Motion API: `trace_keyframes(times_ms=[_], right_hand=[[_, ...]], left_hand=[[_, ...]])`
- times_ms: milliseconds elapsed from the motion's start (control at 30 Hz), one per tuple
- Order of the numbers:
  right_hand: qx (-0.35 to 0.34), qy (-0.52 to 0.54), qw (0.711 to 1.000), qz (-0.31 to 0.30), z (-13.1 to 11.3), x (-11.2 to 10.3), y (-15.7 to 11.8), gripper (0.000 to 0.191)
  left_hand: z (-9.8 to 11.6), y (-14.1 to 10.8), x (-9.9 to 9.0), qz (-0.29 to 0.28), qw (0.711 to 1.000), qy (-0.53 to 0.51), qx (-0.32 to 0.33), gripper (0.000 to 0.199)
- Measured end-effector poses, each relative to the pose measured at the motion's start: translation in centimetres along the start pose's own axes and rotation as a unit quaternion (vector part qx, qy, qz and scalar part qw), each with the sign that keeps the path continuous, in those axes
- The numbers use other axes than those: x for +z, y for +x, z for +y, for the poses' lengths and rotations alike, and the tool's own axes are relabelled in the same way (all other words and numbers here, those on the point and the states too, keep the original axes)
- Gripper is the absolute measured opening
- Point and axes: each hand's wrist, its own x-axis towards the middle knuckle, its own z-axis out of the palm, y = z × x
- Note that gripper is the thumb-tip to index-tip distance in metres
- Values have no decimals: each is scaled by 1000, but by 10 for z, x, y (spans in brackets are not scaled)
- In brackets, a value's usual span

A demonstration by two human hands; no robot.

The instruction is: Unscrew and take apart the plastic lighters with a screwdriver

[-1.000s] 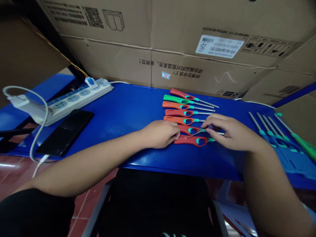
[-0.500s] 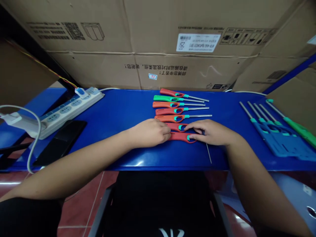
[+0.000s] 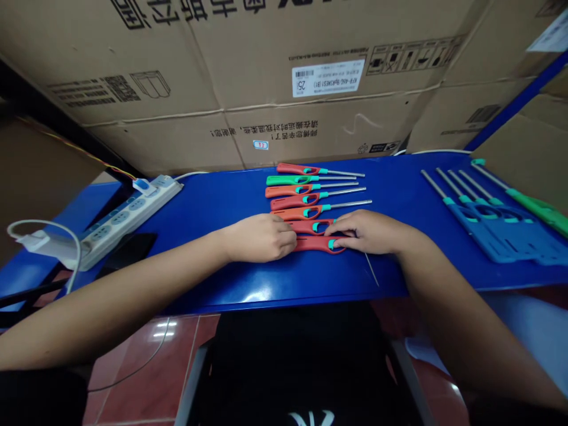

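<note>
cardboard carton (image 3: 168,136): upright behind the blue desk (image 3: 213,284), print inverted. on the desk's left, a white power strip (image 3: 119,219); on its right, blue lighters (image 3: 501,236).

row of lighters (image 3: 290,212): seven, mid-desk, between the hands, barrels pointing right. from the far end, handles run red, green, orange, red, orange, red, red; triggers and collars turquoise, visible barrels silver. the nearest two barrels are hidden.

right hand (image 3: 370,232): grip has thumb and forefinger slightly parted at the nearest two trigger guards; a thin metal rod (image 3: 371,269) juts from beneath. whether the other fingers clasp it, cannot tell.

left hand (image 3: 261,238): grip closed, fingers pressed together over the butt of the bottom lighter (image 3: 310,243).

white label (image 3: 328,78), on carton: "kfr-46g/bpr3aes1 (b1)" and "25". chinese lettering below includes "谢谢您!". small blue-edged sticker (image 3: 261,145): red digits, too small to read surely.
</note>
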Motion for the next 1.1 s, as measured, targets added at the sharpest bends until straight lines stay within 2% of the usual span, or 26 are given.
trace_keyframes(times_ms=[100, 267, 433, 567, 667, 800, 867, 1000, 1100], right_hand=[[-5, -2, 1000, 9, -1, 0, 0, 34], [-20, -17, 1000, 15, 1, 2, 0, 34], [-22, -15, 1000, 6, 4, 4, 0, 35], [-17, -8, 1000, 2, 2, 3, 0, 35], [-17, -10, 1000, 7, 0, 3, 0, 34], [-6, -15, 1000, -4, -2, 3, 1, 36], [0, -13, 1000, -11, -2, 3, 1, 37], [14, -13, 1000, -16, -1, 4, 1, 38], [14, -9, 1000, -11, 0, 5, 2, 39]], left_hand=[[-5, 9, -4, -20, 1000, -10, 17, 24], [-11, 31, -12, -132, 991, 4, 36, 21], [-16, 37, -14, -192, 980, -46, 6, 12], [-14, 38, -15, -211, 971, -96, -61, 13], [-7, 43, -18, -231, 953, -120, -152, 13], [1, 49, -23, -263, 902, -152, -307, 12], [3, 51, -25, -271, 873, -185, -360, 14], [0, 44, -35, -259, 837, -255, -409, 17], [-13, 27, -45, -219, 842, -263, -417, 19]])
